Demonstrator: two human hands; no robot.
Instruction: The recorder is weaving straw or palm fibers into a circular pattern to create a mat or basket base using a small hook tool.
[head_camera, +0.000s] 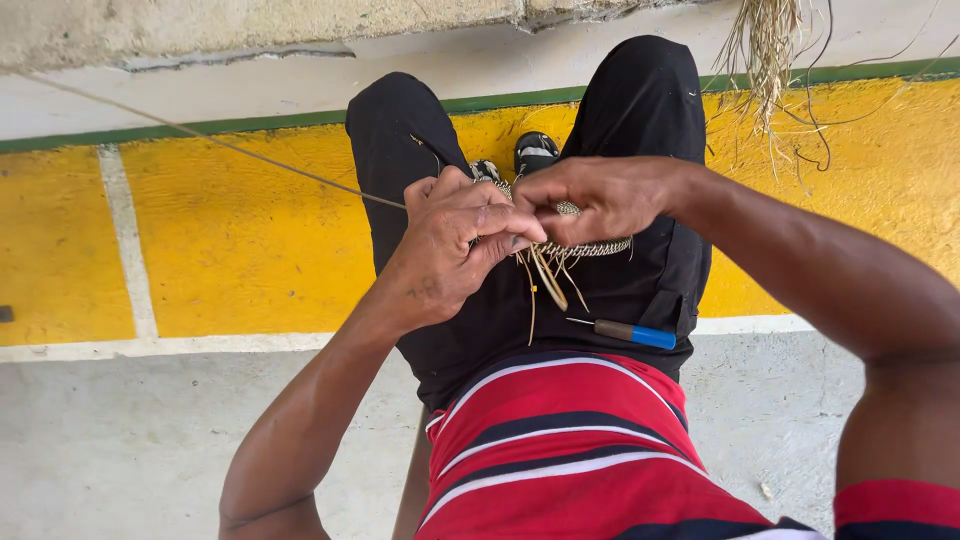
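Note:
I sit with a small woven straw piece (590, 246) held over my lap, loose fibre ends hanging from it. My left hand (455, 245) pinches its left edge and also holds a long thin fibre strand (230, 146) that runs off to the upper left. My right hand (600, 195) grips the top of the woven piece from the right. A small tool with a blue handle and metal tip (625, 331) lies on my black trousers just below the hands.
My knees point toward a yellow painted floor band (240, 240) with a green stripe and white lines. A bundle of dry straw (765, 50) hangs at the top right. Grey concrete floor (150, 440) lies to the left and right of me.

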